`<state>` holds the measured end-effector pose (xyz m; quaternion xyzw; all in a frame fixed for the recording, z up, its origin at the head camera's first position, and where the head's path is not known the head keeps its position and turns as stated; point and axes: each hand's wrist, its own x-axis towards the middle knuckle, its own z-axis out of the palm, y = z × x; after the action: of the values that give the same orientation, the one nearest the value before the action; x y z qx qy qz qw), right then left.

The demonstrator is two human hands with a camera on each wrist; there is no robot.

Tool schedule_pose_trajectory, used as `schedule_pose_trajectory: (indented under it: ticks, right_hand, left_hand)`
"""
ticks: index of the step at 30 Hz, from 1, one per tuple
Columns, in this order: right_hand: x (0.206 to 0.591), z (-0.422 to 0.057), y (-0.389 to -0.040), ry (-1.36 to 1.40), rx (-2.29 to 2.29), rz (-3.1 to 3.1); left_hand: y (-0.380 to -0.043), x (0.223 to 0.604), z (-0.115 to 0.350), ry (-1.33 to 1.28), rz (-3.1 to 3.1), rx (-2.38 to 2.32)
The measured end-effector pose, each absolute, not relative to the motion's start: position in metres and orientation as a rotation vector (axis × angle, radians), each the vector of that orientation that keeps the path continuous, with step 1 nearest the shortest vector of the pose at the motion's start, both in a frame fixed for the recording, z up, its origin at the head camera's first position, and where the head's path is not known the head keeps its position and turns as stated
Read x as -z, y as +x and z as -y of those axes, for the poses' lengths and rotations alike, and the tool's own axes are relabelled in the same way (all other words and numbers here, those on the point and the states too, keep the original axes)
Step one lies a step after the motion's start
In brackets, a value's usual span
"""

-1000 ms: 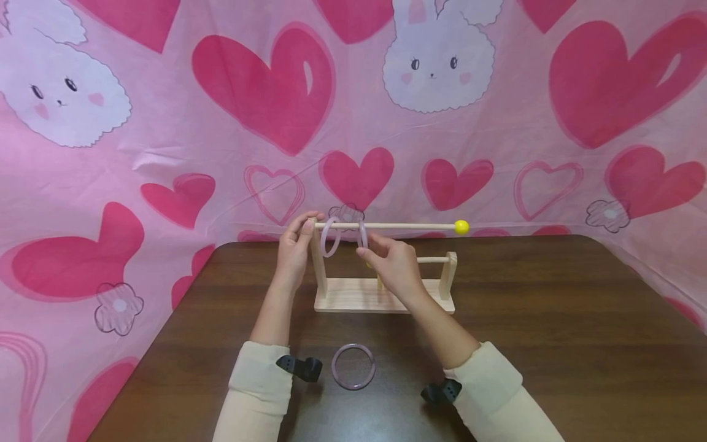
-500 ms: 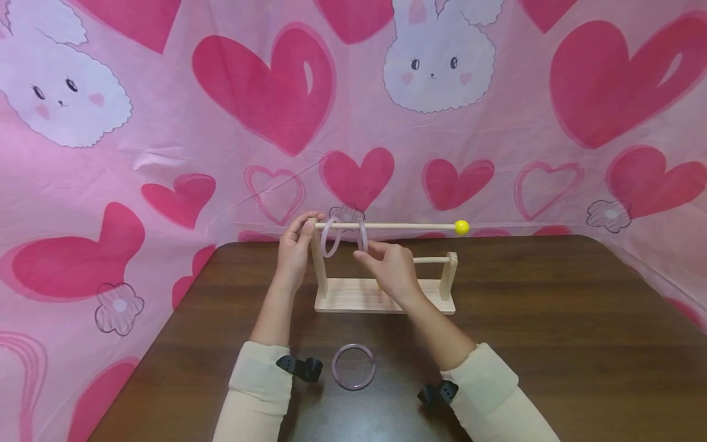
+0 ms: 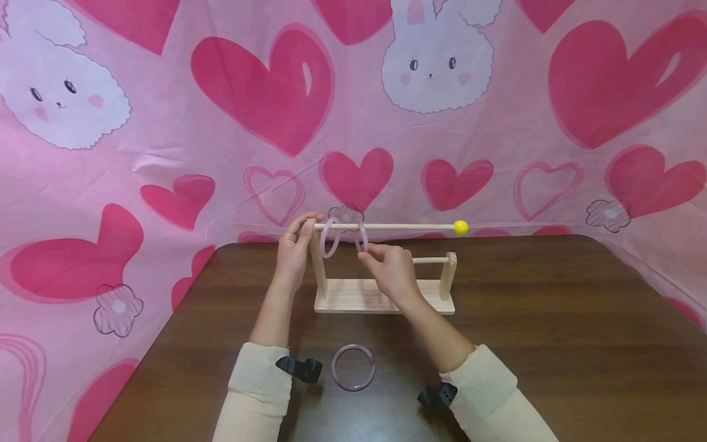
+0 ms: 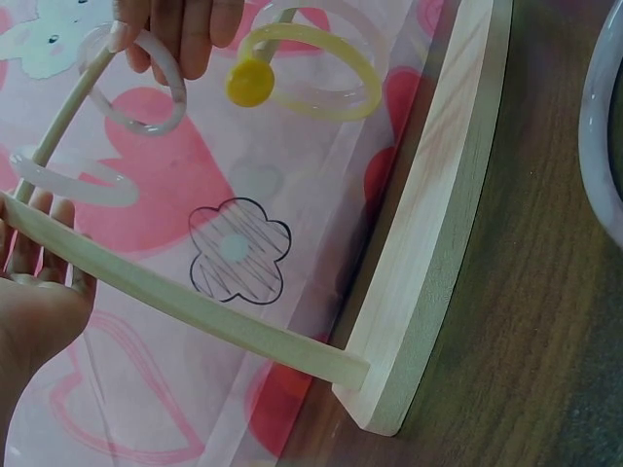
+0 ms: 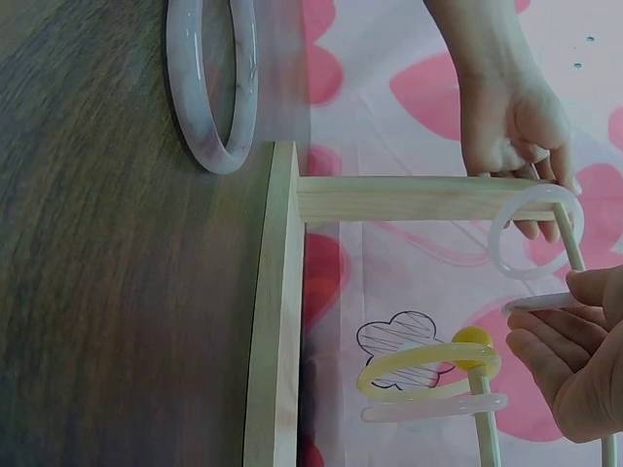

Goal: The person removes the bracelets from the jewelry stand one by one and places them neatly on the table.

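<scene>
A pale wooden bangle stand (image 3: 348,296) stands on the table, with an upper rod (image 3: 409,227) ending in a yellow ball. My left hand (image 3: 294,248) grips the top of its left post, thumb in front and fingers behind. Beside that post, a pale lilac bangle (image 3: 337,231) hangs on the upper rod. Farther along the same rod is a second lilac bangle (image 3: 365,236), its lower edge pinched by my right hand (image 3: 394,270). On the lower rod, partly hidden by my right hand in the head view, hang a yellow bangle (image 5: 428,352) and a pale bangle (image 5: 419,413).
Another lilac bangle (image 3: 334,368) lies flat on the dark wooden table (image 3: 552,337), between my forearms. Black wrist cameras (image 3: 301,368) sit at both cuffs. A pink cloth (image 3: 232,135) with hearts and rabbits hangs behind the table.
My right hand has shifted slightly left, and the bangle it pinches has turned a little on the rod. The left hand stays on the post.
</scene>
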<state>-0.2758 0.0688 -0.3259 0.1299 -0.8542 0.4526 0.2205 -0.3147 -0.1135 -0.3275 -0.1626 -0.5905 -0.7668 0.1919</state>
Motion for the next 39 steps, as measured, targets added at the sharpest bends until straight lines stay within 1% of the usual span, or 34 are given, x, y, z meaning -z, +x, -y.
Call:
schedule_pose_trajectory:
  ticks: [11, 21, 39]
  right_hand:
    - [0.3271, -0.0682, -0.2754, 0.341, -1.274, 2.318]
    - [0.3317, -0.0686, -0.2747, 0.359, -1.327, 2.128]
    - [0.3311, -0.0774, -0.2696, 0.362, -1.290, 2.044]
  left_hand:
    - [-0.3149, 0.3281, 0.1143, -0.449, 1.659, 2.152]
    - [-0.3155, 0.3273, 0.1141, -0.465, 1.659, 2.145]
    - [-0.3161, 0.3276, 0.1142, -0.445, 1.682, 2.129]
